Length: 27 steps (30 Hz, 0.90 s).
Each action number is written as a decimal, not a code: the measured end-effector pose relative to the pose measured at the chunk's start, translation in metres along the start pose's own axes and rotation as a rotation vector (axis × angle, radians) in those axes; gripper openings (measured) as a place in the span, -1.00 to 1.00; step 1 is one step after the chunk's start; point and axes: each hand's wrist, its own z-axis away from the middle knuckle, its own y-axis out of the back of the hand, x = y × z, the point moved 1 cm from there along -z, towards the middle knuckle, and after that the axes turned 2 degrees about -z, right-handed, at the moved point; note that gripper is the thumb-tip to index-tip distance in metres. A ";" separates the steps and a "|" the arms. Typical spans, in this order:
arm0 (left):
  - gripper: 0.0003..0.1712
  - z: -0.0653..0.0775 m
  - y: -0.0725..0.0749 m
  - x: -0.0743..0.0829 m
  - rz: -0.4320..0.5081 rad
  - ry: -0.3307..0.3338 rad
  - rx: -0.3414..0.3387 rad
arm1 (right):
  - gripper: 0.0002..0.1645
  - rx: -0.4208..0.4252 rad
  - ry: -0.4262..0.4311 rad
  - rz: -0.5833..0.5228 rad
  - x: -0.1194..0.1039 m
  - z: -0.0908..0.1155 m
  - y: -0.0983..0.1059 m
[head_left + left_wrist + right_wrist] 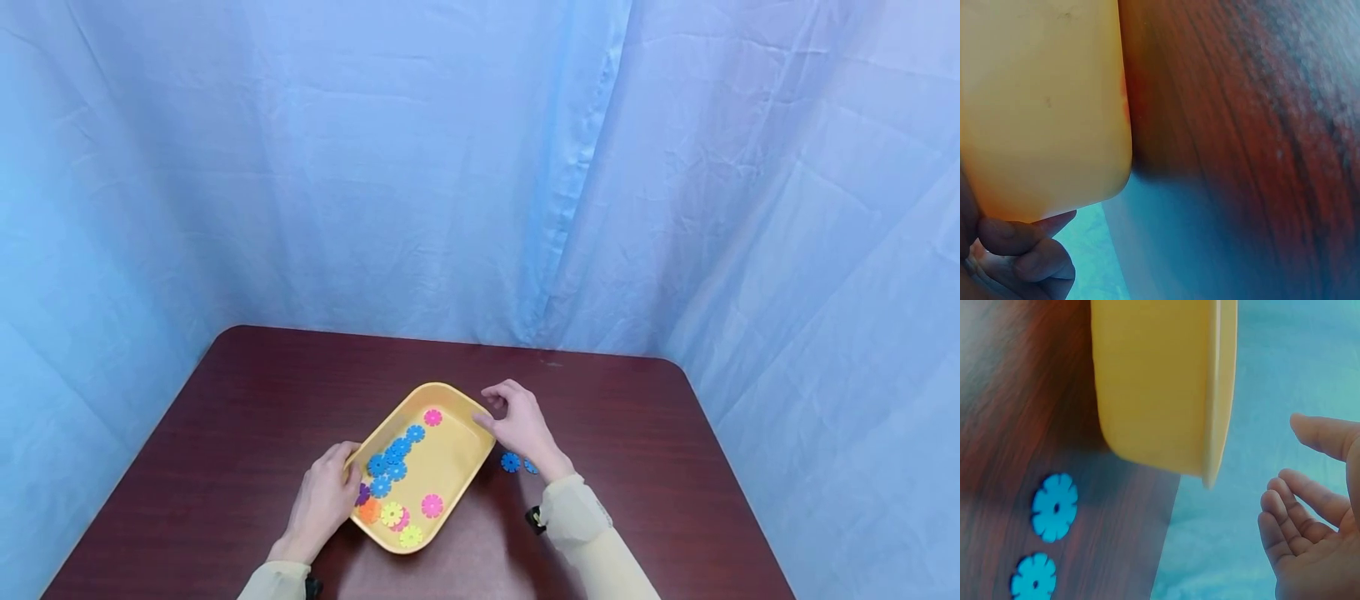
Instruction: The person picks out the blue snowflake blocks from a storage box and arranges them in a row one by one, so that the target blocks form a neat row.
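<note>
A yellow rectangular tray (438,467) sits at a slant over the front middle of the table. Several blue flower-shaped discs (380,486) lie along its left side, with orange (369,511), yellow (411,536), pink (432,506) and purple ones around them. My left hand (322,492) grips the tray's left rim; in the left wrist view its fingers (1041,259) curl under the tray's end. My right hand (522,427) is by the tray's right corner, thumb and fingers spread. The right wrist view shows this hand (1316,519) apart from the tray wall, holding nothing.
Two blue discs (511,462) lie on the dark red wooden table (637,483) to the right of the tray, under my right forearm. Light blue curtains (412,167) surround the table at the back and both sides.
</note>
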 end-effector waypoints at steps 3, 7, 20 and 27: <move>-0.75 -0.001 0.000 0.001 0.004 0.005 -0.003 | -0.62 -0.023 -0.014 -0.019 -0.004 -0.005 -0.006; -0.75 -0.001 0.000 0.001 0.005 0.012 -0.007 | -0.58 -0.056 -0.043 -0.044 -0.011 -0.009 -0.015; -0.74 -0.001 0.000 0.000 0.011 0.012 -0.018 | -0.55 -0.120 0.035 -0.034 -0.033 -0.016 -0.054; -0.73 -0.002 0.002 0.000 0.012 0.012 -0.026 | -0.52 -0.174 0.063 -0.014 -0.041 -0.017 -0.071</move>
